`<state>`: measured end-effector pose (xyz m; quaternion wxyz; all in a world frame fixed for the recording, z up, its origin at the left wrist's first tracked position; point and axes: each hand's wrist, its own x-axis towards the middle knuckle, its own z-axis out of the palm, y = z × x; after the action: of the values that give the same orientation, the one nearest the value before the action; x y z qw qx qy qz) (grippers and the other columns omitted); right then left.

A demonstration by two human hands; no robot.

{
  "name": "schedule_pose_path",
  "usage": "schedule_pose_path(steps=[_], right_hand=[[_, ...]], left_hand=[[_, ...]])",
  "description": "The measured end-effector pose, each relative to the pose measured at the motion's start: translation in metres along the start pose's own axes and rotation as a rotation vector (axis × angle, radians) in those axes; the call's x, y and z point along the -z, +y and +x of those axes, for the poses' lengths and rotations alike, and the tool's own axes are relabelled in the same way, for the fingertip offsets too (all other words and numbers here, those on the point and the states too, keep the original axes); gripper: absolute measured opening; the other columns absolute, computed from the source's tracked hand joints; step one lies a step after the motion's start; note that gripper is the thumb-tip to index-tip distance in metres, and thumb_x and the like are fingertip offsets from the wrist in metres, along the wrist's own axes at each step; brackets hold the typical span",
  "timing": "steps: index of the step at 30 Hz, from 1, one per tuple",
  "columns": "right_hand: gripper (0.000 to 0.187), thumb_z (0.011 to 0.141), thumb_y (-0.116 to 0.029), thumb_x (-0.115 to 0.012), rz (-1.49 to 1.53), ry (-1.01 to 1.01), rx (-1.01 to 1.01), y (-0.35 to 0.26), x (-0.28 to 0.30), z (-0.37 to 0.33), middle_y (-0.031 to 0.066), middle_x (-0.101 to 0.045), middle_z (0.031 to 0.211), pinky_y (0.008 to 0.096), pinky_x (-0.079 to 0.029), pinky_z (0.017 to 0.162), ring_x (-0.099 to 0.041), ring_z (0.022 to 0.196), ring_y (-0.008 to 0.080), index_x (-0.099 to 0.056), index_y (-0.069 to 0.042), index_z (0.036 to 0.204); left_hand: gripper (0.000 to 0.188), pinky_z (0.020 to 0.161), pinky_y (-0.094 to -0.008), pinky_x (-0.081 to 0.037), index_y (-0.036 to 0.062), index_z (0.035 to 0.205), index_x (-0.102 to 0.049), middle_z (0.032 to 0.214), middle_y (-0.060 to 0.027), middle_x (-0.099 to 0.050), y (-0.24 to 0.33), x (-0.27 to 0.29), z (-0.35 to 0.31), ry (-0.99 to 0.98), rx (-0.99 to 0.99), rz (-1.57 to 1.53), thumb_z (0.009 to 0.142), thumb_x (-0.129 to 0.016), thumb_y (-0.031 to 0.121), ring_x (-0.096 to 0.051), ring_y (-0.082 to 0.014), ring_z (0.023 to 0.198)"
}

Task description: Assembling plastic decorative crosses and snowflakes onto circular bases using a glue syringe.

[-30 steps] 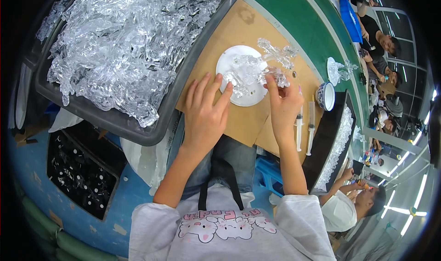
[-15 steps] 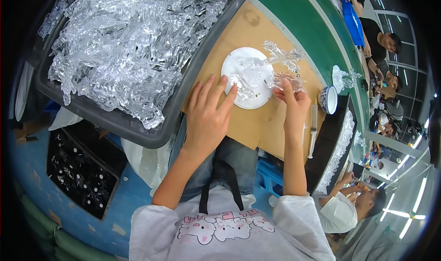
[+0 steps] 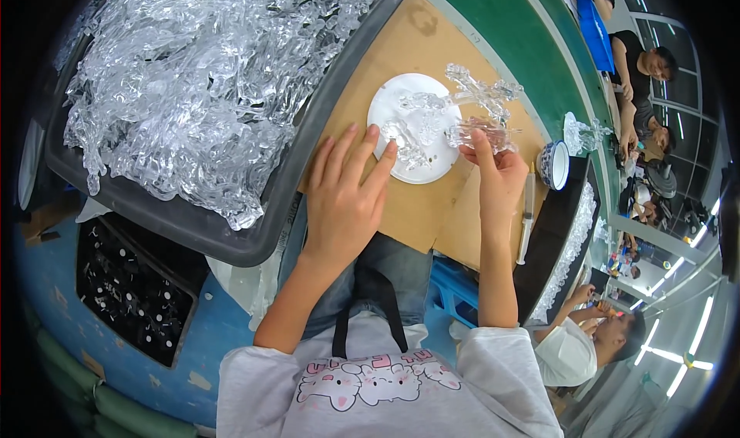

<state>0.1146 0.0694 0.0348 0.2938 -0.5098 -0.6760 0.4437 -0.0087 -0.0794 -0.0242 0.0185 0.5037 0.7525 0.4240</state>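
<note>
A white round plate (image 3: 391,97) lies on the brown board with clear plastic pieces (image 3: 422,101) on it. My left hand (image 3: 344,199) rests palm down at its near left edge, fingers spread; the index fingertip reaches over the rim beside a clear piece (image 3: 408,151). At the plate's right side, my right hand (image 3: 499,180) pinches a clear plastic piece (image 3: 484,134) between thumb and fingers. Just beyond it is another branching clear piece (image 3: 484,91); whether the two are joined I cannot tell.
A large dark bin (image 3: 258,247) heaped with clear pieces (image 3: 193,91) stands at left. To the right are a blue-and-white bowl (image 3: 553,165), a syringe-like tube (image 3: 527,218) and a black tray (image 3: 532,272) of clear bits. Co-workers sit farther right. A black bin (image 3: 131,292) stands on the floor.
The view has shifted slightly, so the bin sits a little lower and farther left. Both hands keep nearly the same pose, and the right still holds the clear piece.
</note>
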Motion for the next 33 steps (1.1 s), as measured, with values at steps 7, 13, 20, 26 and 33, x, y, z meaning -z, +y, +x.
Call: schedule_pose_path(steps=[7,13,20,26,33], right_hand=[[0.024,0.088,-0.015,-0.068,-0.349,0.036,0.254,-0.010,-0.014,-0.010,0.0089,-0.070,0.085,0.0244,-0.052,0.073,-0.067,0.076,0.0135,-0.067,0.002,0.104],[0.021,0.087,-0.015,-0.069,-0.616,0.002,0.403,-0.002,-0.008,-0.005,0.0109,-0.071,0.086,0.0264,-0.052,0.070,-0.068,0.075,0.0149,-0.068,-0.001,0.103],[0.024,0.087,-0.019,-0.068,-0.563,0.070,0.428,-0.002,-0.015,-0.012,0.0144,-0.070,0.084,0.0311,-0.052,0.063,-0.069,0.069,0.0201,-0.067,0.000,0.102],[0.029,0.084,-0.016,-0.070,-0.535,0.147,0.423,0.003,-0.002,-0.021,0.0153,-0.069,0.095,0.0355,-0.051,0.079,-0.068,0.083,0.0277,-0.065,-0.003,0.110],[0.017,0.089,-0.010,-0.060,-0.590,0.561,0.290,-0.015,0.195,-0.074,0.0112,-0.071,0.091,0.0281,-0.051,0.073,-0.067,0.080,0.0153,-0.069,-0.004,0.102]], left_hand=[[0.037,0.103,-0.0490,-0.037,0.0077,0.116,-0.064,0.127,-0.0127,-0.055,-0.001,-0.001,0.000,-0.001,-0.016,0.011,0.079,-0.066,0.008,-0.047,-0.0328,0.123],[0.037,0.103,-0.0494,-0.037,0.0074,0.116,-0.064,0.128,-0.0130,-0.054,0.000,0.000,0.001,-0.006,-0.012,0.016,0.079,-0.066,0.007,-0.047,-0.0329,0.123],[0.037,0.103,-0.0491,-0.037,0.0077,0.116,-0.063,0.128,-0.0126,-0.054,0.002,0.006,0.002,-0.019,-0.055,0.043,0.079,-0.065,0.008,-0.047,-0.0326,0.123],[0.036,0.104,-0.0471,-0.036,0.0083,0.117,-0.063,0.125,-0.0116,-0.055,-0.002,-0.006,0.003,-0.030,-0.080,0.036,0.081,-0.063,0.008,-0.048,-0.0334,0.120],[0.034,0.103,-0.0463,-0.035,0.0076,0.121,-0.062,0.128,-0.0126,-0.055,-0.011,0.000,-0.004,-0.008,-0.145,0.167,0.087,-0.059,0.009,-0.048,-0.0350,0.121]])
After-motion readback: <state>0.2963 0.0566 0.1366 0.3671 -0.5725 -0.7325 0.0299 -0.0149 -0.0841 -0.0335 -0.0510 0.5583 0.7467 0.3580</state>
